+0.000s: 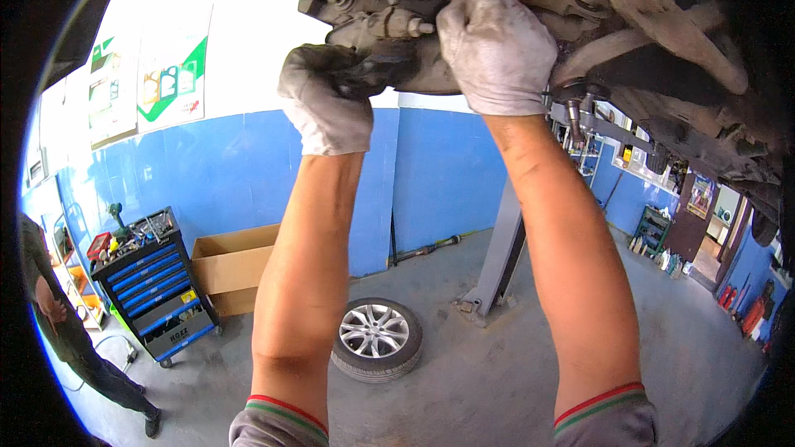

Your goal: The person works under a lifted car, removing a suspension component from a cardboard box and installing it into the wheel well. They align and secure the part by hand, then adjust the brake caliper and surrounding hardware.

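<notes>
Overhead is the dirty underside of a raised vehicle (654,25). My left hand (325,99), in a soiled white glove, curls up against a dark metal part (414,70), its fingers bent round something that is hidden. Just above it sits a cylindrical fitting (389,26) with a short stub. My right hand (497,50), also gloved, is closed, its knuckles up beside that stub; what its fingers grip is out of sight. Behind my right wrist hangs a bolted joint (575,112).
A grey lift post (497,257) stands behind my right forearm. A loose wheel (374,338) lies on the floor (447,397). A wheeled tool chest (153,281) and cardboard box (224,269) line the blue wall. Another person (70,314) stands at far left.
</notes>
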Demonstrator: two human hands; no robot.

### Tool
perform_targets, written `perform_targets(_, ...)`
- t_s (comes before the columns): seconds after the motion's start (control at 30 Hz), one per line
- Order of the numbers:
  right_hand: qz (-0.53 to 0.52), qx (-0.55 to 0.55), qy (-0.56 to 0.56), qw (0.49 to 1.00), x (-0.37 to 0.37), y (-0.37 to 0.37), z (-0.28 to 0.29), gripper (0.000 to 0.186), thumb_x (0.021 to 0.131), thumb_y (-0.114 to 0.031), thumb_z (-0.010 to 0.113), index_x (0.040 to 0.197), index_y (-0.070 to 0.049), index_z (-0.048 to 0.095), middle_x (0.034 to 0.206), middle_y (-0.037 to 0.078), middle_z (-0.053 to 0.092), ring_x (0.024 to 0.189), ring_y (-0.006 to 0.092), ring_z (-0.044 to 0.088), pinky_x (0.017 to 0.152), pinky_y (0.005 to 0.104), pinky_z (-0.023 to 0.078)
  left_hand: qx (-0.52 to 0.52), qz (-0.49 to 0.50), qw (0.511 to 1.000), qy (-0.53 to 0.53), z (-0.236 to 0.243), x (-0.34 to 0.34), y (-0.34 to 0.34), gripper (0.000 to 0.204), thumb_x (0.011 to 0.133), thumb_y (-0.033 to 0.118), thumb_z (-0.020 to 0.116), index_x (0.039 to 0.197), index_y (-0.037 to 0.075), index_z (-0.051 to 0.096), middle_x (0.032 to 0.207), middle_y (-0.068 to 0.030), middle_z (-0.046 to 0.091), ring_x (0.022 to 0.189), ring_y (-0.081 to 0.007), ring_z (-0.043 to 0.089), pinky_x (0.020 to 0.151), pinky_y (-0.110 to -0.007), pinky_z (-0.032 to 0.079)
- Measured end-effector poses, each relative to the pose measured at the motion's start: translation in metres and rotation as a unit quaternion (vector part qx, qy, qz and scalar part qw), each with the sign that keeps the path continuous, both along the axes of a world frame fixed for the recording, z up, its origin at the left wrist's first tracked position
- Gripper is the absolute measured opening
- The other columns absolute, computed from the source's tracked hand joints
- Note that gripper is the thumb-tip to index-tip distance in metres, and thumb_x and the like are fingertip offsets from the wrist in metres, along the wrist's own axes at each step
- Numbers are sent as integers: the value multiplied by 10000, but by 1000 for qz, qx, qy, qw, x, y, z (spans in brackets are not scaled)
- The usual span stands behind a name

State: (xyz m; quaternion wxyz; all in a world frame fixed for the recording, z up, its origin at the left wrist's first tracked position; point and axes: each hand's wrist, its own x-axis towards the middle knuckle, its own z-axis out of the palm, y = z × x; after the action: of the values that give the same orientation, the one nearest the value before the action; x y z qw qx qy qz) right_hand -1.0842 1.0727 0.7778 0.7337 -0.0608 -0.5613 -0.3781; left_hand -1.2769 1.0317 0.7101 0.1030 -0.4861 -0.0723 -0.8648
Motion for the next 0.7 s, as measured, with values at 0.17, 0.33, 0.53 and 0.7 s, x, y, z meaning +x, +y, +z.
perform_targets(0.17,16,-17,3,1000,-10,4,0,201,897,-272,673,1020,-124,732,939,133,748,857,342,727,771,421,582,30,-24,998,-56,3,15,-2,185,941,76,506,812,-13,603,767,-117,626,654,-193,612,557,-348,566)
perform_targets(0.33,93,-9,10,996,-18,33,5,235,887,-299,684,1047,-133,729,916,129,739,848,345,719,758,435,577,-21,400,915,-44,1,24,-1,205,933,72,496,772,-3,598,762,-78,627,690,-161,564,632,-310,512)
perform_targets(0.53,228,-96,-69,967,-23,67,12,216,952,-177,646,1114,-40,685,1008,105,735,885,240,710,792,343,566,38,110,993,-17,5,44,-3,199,920,31,484,777,-31,607,789,-69,638,703,-149,550,659,-298,491)
perform_targets(0.7,185,4,-55,981,-30,97,21,249,961,-117,646,1188,-13,653,1155,94,720,984,206,705,865,308,566,56,210,976,16,1,57,4,114,860,-29,550,776,-67,618,830,-108,634,790,-206,593,714,-329,482)
